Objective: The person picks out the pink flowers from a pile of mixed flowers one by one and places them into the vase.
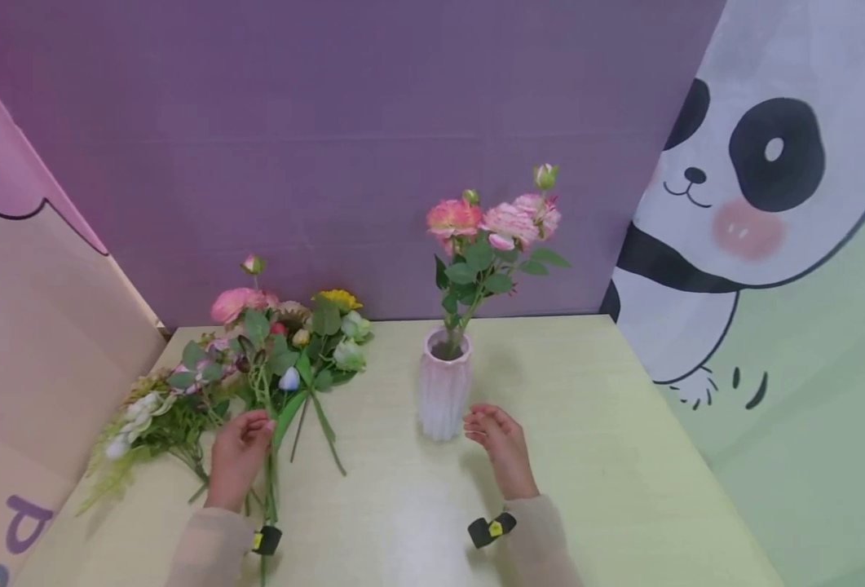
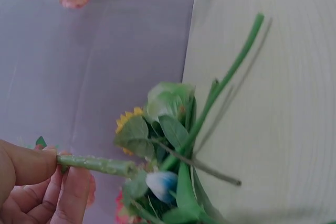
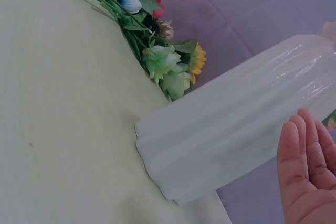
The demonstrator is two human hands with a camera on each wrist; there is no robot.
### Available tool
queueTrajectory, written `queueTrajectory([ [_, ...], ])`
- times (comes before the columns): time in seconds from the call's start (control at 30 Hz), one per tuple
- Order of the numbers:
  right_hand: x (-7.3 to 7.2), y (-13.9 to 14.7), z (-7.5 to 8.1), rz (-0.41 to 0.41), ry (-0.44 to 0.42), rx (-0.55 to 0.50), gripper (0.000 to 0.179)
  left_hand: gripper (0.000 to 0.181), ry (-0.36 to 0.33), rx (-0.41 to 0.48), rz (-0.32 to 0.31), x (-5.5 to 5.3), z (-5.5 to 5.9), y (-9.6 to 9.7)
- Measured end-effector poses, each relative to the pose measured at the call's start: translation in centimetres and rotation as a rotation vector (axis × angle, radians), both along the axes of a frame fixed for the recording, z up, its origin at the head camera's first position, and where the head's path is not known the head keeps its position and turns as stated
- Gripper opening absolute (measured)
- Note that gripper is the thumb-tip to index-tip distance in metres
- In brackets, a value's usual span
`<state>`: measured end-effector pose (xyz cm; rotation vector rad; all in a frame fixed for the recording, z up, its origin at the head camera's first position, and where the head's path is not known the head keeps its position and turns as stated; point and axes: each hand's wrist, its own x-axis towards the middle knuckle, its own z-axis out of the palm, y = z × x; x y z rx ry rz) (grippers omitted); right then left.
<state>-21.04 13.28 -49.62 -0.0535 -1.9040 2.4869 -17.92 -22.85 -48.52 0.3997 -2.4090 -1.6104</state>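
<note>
My left hand (image 1: 240, 456) pinches a green flower stem (image 2: 97, 164) between thumb and fingers, its cut end showing in the left wrist view. The head view has a pink flower (image 1: 236, 303) with a bud above that hand, in front of the pile. Beside the right side of a pink-and-white ribbed vase (image 1: 444, 399) is my right hand (image 1: 501, 448), its fingers loosely extended and holding nothing. Upright in the vase stand pink blooms (image 1: 511, 224) and a coral bloom (image 1: 452, 218) with green leaves. The right wrist view shows the fingers (image 3: 292, 150) close to the vase wall.
On the table's left lie several artificial flowers, among them a yellow flower (image 1: 339, 300), pale green blooms (image 1: 349, 355), a blue-white bud (image 1: 289, 379) and white blossoms (image 1: 139, 416). A purple backdrop (image 1: 307, 163) rises behind the table (image 1: 608, 456); a panda-print panel (image 1: 792, 342) stands right.
</note>
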Motion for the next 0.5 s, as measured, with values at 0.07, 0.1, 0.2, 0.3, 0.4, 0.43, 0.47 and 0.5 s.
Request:
queueTrajectory([
  [0.07, 0.4, -0.1, -0.1, 0.02, 0.022, -0.004, 0.028, 0.028, 0.02, -0.011, -0.004, 0.1, 0.2, 0.5],
  [0.1, 0.6, -0.2, -0.1, 0.029, 0.031, -0.004, 0.028, 0.026, 0.033, -0.013, -0.006, 0.2, 0.3, 0.8],
  [0.2, 1.1, -0.4, -0.3, 0.05, 0.051, 0.003, 0.029, 0.023, 0.06, -0.01, -0.02, 0.4, 0.6, 1.8],
  [0.3, 1.4, -0.7, -0.5, 0.074, 0.045, 0.017, 0.029, 0.022, 0.07, -0.023, -0.03, 0.7, 0.9, 2.8],
  [0.4, 1.7, -1.0, -0.8, 0.1, 0.04, 0.022, 0.028, 0.021, 0.084, -0.031, -0.034, 0.9, 1.1, 3.7],
  [0.43, 1.8, -1.2, -0.9, 0.109, 0.044, 0.023, 0.028, 0.021, 0.093, -0.029, -0.036, 1.0, 1.2, 3.9],
  [0.47, 1.9, -1.3, -1.0, 0.119, 0.052, 0.027, 0.028, 0.02, 0.103, -0.018, -0.038, 1.1, 1.3, 4.2],
  [0.5, 2.0, -1.5, -1.1, 0.126, 0.058, 0.027, 0.029, 0.02, 0.114, -0.009, -0.037, 1.2, 1.4, 4.5],
])
